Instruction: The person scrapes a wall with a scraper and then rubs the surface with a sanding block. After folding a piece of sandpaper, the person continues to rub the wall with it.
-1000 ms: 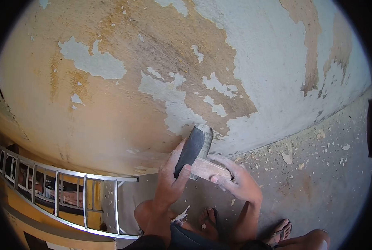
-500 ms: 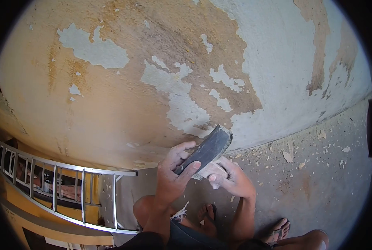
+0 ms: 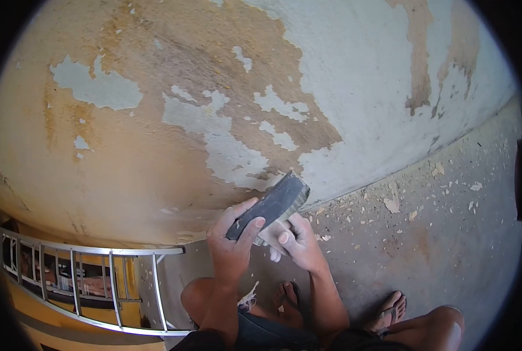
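Observation:
A sanding block (image 3: 270, 203) with a dark grey flat face and a pale, dusty underside is held up in front of the peeling wall. Gripping its lower left end is my left hand (image 3: 229, 245), with the thumb on the dark face and the fingers along the far edge. My right hand (image 3: 301, 244) closes around the whitish part beneath the block, its thumb pressed on it. White dust coats the fingertips of both hands. The block is tilted, its upper right end pointing toward the wall (image 3: 126, 187), and some right-hand fingers are hidden.
An aluminium ladder (image 3: 114, 252) lies at the left, in front of items I cannot make out. Paint flakes (image 3: 392, 202) litter the grey concrete floor (image 3: 360, 263) along the wall base. My sandalled feet (image 3: 392, 310) and bent knees are below.
The view has shifted, so the wall patches appear further left. Both hands still hold the block, with its dark face still upward; the right hand's grip beneath it has changed slightly.

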A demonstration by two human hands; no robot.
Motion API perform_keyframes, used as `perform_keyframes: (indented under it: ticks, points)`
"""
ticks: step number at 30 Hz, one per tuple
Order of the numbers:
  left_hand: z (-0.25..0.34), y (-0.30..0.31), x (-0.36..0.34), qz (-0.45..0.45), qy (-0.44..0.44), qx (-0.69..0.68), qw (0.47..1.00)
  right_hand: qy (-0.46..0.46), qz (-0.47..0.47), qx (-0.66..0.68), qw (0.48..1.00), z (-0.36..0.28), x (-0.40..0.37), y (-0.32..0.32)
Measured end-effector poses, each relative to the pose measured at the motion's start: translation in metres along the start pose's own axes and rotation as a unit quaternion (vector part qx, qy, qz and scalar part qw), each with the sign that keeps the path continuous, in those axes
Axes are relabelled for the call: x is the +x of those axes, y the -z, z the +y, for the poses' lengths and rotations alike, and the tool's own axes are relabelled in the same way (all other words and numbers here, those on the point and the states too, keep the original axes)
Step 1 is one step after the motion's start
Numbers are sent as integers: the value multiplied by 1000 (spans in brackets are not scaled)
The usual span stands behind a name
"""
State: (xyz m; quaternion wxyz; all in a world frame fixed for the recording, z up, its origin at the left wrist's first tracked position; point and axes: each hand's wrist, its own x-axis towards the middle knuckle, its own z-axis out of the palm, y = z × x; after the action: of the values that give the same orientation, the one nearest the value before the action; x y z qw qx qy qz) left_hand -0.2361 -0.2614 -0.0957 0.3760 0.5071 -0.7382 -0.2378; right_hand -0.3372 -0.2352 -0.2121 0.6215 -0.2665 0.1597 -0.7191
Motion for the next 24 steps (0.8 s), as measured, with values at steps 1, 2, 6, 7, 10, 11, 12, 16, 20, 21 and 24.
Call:
perform_keyframes:
  ticks: [1, 2, 6, 7, 10, 11, 12, 16, 20, 21, 24]
  points:
    - [-8, -7, -1, 9, 24, -6, 1000, -25, 9, -50, 998, 4, 3, 9]
    - [-14, -12, -2, 0, 25, -5, 1000, -49, 19, -98, 994, 9, 7, 19]
    - [-42, -37, -9, -144, 64, 59, 986, -115, 40, -141, 982, 29, 4, 86]
    - [-47, -43, -11, -171, 78, 63, 980, -128, 46, -134, 982, 35, -1, 99]
    - [-69, -56, -14, -205, 91, 65, 972, -117, 69, -120, 983, 40, -12, 102]
    - [-76, -58, -13, -188, 99, 39, 976, -117, 75, -120, 983, 46, -13, 104]
    - [-78, -60, -12, -171, 107, 13, 979, -109, 74, -168, 977, 55, -13, 106]
    - [-80, -65, -9, -231, 97, 101, 963, -166, 25, -266, 949, 62, -17, 123]
    - [-70, -79, -8, -245, 92, 147, 954, -192, 18, -242, 951, 39, -20, 126]
    - [-81, -81, -9, -240, 107, 104, 959, -160, 28, -155, 974, 43, -23, 126]
    - [-92, -85, -11, -232, 145, 13, 962, -148, 52, -80, 984, 40, -30, 133]
